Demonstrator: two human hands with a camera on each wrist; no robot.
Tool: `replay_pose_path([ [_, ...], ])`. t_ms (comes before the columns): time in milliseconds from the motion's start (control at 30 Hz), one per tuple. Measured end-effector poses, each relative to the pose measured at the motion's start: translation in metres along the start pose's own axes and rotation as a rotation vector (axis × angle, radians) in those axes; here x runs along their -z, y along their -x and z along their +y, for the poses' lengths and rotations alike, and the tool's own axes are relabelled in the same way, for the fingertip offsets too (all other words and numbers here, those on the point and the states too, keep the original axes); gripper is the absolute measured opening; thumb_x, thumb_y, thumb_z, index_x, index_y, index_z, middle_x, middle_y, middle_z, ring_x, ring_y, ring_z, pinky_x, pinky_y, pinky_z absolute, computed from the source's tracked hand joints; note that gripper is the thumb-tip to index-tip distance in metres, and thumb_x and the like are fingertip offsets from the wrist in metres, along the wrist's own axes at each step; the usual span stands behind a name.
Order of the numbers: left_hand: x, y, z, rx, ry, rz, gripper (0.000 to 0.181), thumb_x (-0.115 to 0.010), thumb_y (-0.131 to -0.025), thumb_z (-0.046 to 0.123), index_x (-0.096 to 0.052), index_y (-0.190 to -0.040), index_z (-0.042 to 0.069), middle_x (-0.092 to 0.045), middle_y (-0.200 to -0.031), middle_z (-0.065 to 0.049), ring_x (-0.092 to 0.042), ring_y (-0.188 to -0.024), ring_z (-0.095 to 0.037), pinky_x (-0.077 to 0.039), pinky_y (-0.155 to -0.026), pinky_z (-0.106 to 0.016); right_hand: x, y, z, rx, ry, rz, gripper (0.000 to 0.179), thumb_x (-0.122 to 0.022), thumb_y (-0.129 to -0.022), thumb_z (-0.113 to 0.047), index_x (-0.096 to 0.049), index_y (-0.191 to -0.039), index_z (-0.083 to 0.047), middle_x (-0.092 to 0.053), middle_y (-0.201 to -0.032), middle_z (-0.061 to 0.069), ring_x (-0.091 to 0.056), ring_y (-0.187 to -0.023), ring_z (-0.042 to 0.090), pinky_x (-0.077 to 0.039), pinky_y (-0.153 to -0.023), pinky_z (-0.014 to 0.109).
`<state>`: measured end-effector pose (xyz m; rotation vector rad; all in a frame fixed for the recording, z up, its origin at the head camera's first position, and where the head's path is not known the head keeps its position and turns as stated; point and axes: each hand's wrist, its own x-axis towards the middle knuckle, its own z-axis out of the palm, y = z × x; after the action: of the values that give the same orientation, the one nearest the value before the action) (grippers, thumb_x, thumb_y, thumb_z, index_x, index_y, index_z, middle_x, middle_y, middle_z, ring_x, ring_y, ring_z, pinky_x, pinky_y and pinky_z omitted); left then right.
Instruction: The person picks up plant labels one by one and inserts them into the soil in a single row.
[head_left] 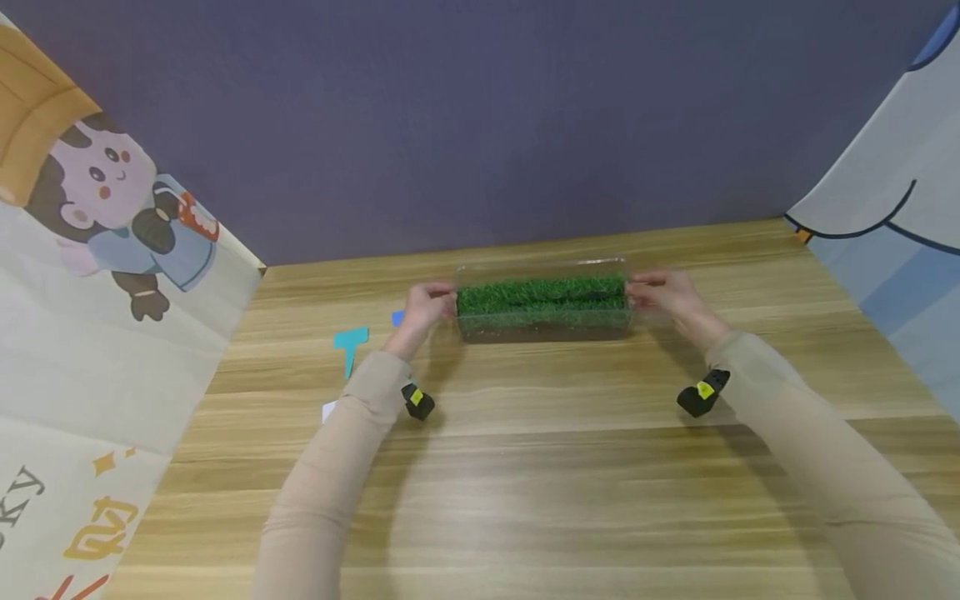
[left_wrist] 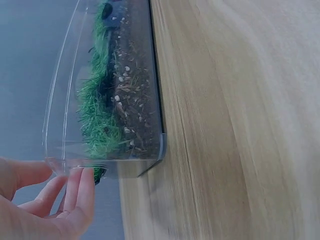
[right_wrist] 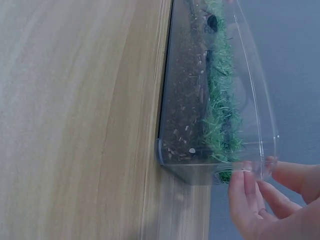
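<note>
On the desk (head_left: 555,467), a white piece (head_left: 328,411) is partly covered by the left sleeve (head_left: 322,492); a teal T-shaped tag (head_left: 351,340) is seen beyond. Toward the far side, a clear box (head_left: 543,327) of green turf (head_left: 540,292) and soil (left_wrist: 132,85) is pinched at its ends by the left hand (head_left: 424,313) and right hand (head_left: 671,300), before a dark wall (head_left: 525,125).
</note>
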<state>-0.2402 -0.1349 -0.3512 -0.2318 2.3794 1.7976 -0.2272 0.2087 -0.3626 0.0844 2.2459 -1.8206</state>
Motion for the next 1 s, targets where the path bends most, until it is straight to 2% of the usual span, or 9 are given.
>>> replay_pose_path([
  [167, 0.002, 0.015, 0.011, 0.036, -0.026, -0.005, 0.031, -0.046, -0.087, -0.006, -0.048, -0.116, -0.014, -0.051, -0.110, -0.032, -0.051, -0.057, -0.014, -0.046, -0.058, -0.021, -0.001, 0.002, 0.001, 0.009, -0.031, -0.005, 0.047, -0.052, -0.088, -0.005, -0.033, -0.125, 0.018, -0.060, -0.072, -0.010, -0.059, -0.067, 0.003, -0.050, -0.075, 0.024],
  [267, 0.005, 0.012, 0.005, 0.050, -0.034, -0.010, 0.030, -0.047, -0.087, -0.005, -0.049, -0.116, -0.013, -0.053, -0.108, -0.028, -0.053, -0.062, -0.016, -0.049, -0.070, -0.030, 0.000, -0.002, 0.009, 0.033, -0.046, -0.010, 0.044, -0.056, -0.086, -0.006, -0.040, -0.120, 0.016, -0.061, -0.074, -0.007, -0.060, -0.067, 0.004, -0.051, -0.073, 0.023],
  [433, 0.009, 0.005, -0.009, 0.074, -0.035, -0.014, 0.029, -0.049, -0.087, -0.002, -0.051, -0.115, -0.009, -0.055, -0.106, -0.022, -0.054, -0.064, -0.015, -0.047, -0.082, -0.038, 0.013, -0.023, 0.042, 0.044, -0.220, -0.092, 0.031, -0.065, -0.079, -0.010, -0.057, -0.107, 0.004, -0.065, -0.079, 0.002, -0.063, -0.069, 0.012, -0.052, -0.067, 0.024],
  [500, 0.009, 0.006, -0.012, 0.073, -0.044, -0.014, 0.029, -0.049, -0.087, -0.001, -0.051, -0.115, -0.008, -0.055, -0.107, -0.022, -0.054, -0.066, -0.016, -0.046, -0.085, -0.040, 0.012, -0.022, 0.042, 0.028, -0.206, -0.095, 0.035, -0.064, -0.080, -0.011, -0.055, -0.111, 0.004, -0.065, -0.080, 0.002, -0.062, -0.070, 0.011, -0.052, -0.069, 0.025],
  [667, 0.012, 0.012, -0.015, 0.075, -0.036, -0.024, 0.030, -0.049, -0.087, 0.000, -0.050, -0.116, -0.009, -0.053, -0.109, -0.023, -0.055, -0.067, -0.016, -0.045, -0.086, -0.042, -0.004, 0.010, 0.012, -0.030, -0.062, -0.051, 0.051, -0.055, -0.087, -0.010, -0.033, -0.126, 0.013, -0.062, -0.080, -0.005, -0.059, -0.072, 0.004, -0.050, -0.075, 0.023],
  [733, 0.013, 0.014, -0.016, 0.084, -0.026, -0.030, 0.031, -0.049, -0.087, 0.000, -0.049, -0.117, -0.009, -0.053, -0.109, -0.023, -0.056, -0.069, -0.019, -0.044, -0.087, -0.043, -0.006, 0.015, 0.008, -0.036, -0.055, -0.055, 0.050, -0.053, -0.088, -0.009, -0.031, -0.127, 0.013, -0.061, -0.083, -0.004, -0.059, -0.074, 0.005, -0.050, -0.077, 0.023],
  [900, 0.016, 0.019, -0.018, 0.060, -0.036, -0.039, 0.030, -0.048, -0.087, -0.004, -0.049, -0.116, -0.010, -0.053, -0.108, -0.025, -0.055, -0.067, -0.017, -0.045, -0.086, -0.043, -0.003, 0.007, 0.021, -0.034, -0.080, -0.080, 0.048, -0.054, -0.087, -0.009, -0.036, -0.126, 0.012, -0.062, -0.084, -0.002, -0.060, -0.075, 0.006, -0.050, -0.076, 0.022],
  [967, 0.017, 0.021, -0.018, 0.044, -0.042, -0.042, 0.030, -0.048, -0.086, -0.005, -0.049, -0.116, -0.010, -0.053, -0.108, -0.026, -0.054, -0.065, -0.015, -0.046, -0.085, -0.043, -0.004, 0.010, 0.020, -0.049, -0.080, -0.083, 0.049, -0.055, -0.087, -0.010, -0.036, -0.126, 0.012, -0.062, -0.081, -0.004, -0.060, -0.075, 0.005, -0.050, -0.076, 0.021],
  [1000, 0.017, 0.022, -0.018, 0.040, -0.044, -0.043, 0.030, -0.048, -0.086, -0.006, -0.049, -0.116, -0.010, -0.053, -0.108, -0.026, -0.055, -0.066, -0.016, -0.046, -0.085, -0.043, -0.008, 0.021, 0.009, -0.065, -0.028, -0.061, 0.051, -0.053, -0.088, -0.010, -0.032, -0.128, 0.013, -0.061, -0.081, -0.006, -0.060, -0.075, 0.004, -0.049, -0.077, 0.022],
])
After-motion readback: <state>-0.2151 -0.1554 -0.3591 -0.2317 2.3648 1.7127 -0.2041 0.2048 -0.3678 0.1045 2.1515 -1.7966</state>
